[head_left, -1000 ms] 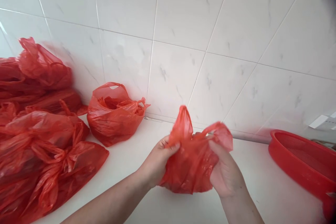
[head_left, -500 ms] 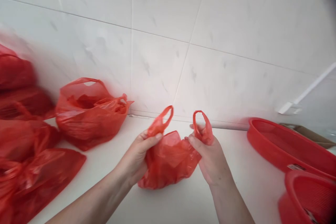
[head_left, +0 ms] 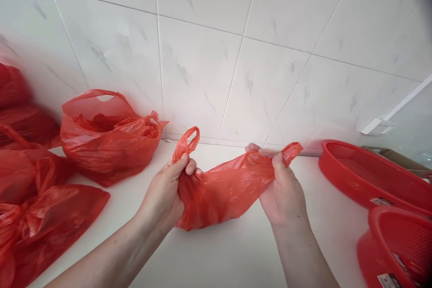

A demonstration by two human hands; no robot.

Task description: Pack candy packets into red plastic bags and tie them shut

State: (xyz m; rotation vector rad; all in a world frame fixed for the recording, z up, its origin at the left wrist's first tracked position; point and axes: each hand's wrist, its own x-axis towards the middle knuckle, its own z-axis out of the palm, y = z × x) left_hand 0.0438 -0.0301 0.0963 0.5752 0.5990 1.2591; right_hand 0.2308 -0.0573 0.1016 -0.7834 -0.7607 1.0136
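A thin red plastic bag is stretched between my two hands above the white tabletop. My left hand is closed around the base of one handle, whose loop sticks up above the thumb. At the other side my right hand pinches the bag just below its second handle, which points to the right. The bag's upper edge is pulled nearly taut and its body sags below. Whether anything lies inside cannot be made out.
To the left stands an open red bag with crumpled red plastic in it. More red bags lie nearer. Red plastic baskets occupy the right side, by a white wall socket. A tiled wall rises behind the table.
My hands have moved apart, drawing the bag wider and tauter. The right handle has tipped from upright to pointing right. The view has shifted slightly.
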